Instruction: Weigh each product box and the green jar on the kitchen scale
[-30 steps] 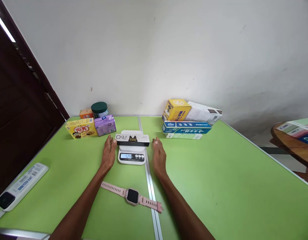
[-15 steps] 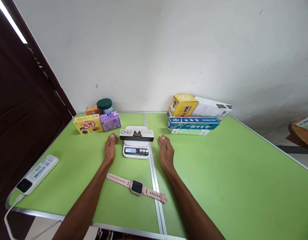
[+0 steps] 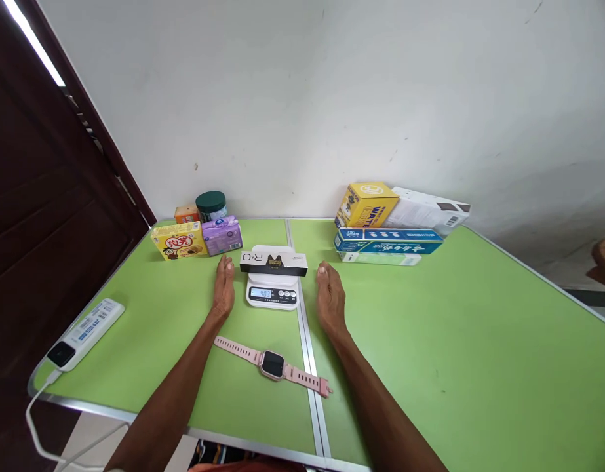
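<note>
A white digital scale (image 3: 273, 307) stands on the green table, its lit display reading about 403. Across its platform lies a long black-and-white box (image 3: 295, 262). Left of the scale, my left hand (image 3: 224, 286) rests on its edge with fingers stretched forward, holding nothing. On the other side my right hand (image 3: 330, 296) stands likewise, fingers extended and partly hidden behind one another. Neither hand touches the box or the scale. Between my forearms lies a pink-strapped smartwatch (image 3: 273, 365), laid out flat with a dark screen.
At the back left stand a yellow snack box (image 3: 179, 241), a purple pack (image 3: 222, 236), a green-lidded jar (image 3: 211, 204) and an orange box (image 3: 187, 214). Back right are a yellow box (image 3: 366, 203), a blue box (image 3: 390, 241) and a white box (image 3: 425, 211). A cabled white device (image 3: 88, 333) lies left.
The fingers of both hands have straightened forward beside the scale. The whole view has shifted slightly, while the box, scale and watch stay in place on the table.
</note>
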Motion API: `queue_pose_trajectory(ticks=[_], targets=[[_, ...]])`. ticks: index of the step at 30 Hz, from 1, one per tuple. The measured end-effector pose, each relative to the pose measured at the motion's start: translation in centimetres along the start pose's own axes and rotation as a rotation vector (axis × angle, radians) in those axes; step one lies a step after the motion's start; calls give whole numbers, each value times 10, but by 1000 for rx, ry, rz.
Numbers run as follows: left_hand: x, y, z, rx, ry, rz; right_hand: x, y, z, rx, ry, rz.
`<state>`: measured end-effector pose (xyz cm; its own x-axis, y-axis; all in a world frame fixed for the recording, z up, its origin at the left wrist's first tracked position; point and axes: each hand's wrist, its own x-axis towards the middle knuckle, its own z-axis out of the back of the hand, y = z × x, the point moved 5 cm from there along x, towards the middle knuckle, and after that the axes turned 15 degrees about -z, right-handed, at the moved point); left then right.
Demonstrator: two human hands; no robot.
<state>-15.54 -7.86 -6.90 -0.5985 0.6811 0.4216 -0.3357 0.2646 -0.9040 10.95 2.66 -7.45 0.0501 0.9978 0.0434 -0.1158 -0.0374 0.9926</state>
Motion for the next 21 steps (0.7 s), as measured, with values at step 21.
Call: queue_pose_trajectory(ticks=[21], targets=[[8, -48, 123, 336, -404, 58, -99, 75, -174, -14, 522, -3]])
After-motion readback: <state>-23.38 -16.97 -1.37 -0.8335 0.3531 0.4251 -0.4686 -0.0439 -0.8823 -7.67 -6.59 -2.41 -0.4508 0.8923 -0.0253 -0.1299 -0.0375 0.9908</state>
